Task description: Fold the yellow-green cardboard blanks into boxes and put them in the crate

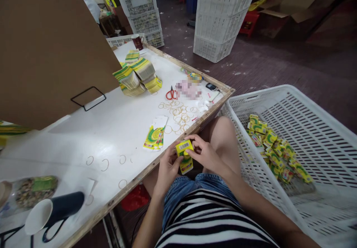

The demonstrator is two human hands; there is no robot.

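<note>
Over my lap, just off the table's edge, I hold a small yellow and green printed carton (184, 147) in both hands. My left hand (170, 164) grips its left side, thumb on the front. From the right, my right hand (203, 151) has its fingers at the carton's top and side. A barcode faces up, and a lower panel with green print hangs below it. Flat cartons (156, 134) of the same print lie on the white table, left of my hands. Rubber bands (181, 116) are scattered beyond them.
Bundled flat cartons (139, 75), orange-handled scissors (170, 93) and a mug (137, 42) are farther back on the table. A dark cup (67, 205) lies at lower left. To my right, a white plastic crate (259, 95) holds many folded cartons (270, 138). Stacked crates (217, 25) stand behind.
</note>
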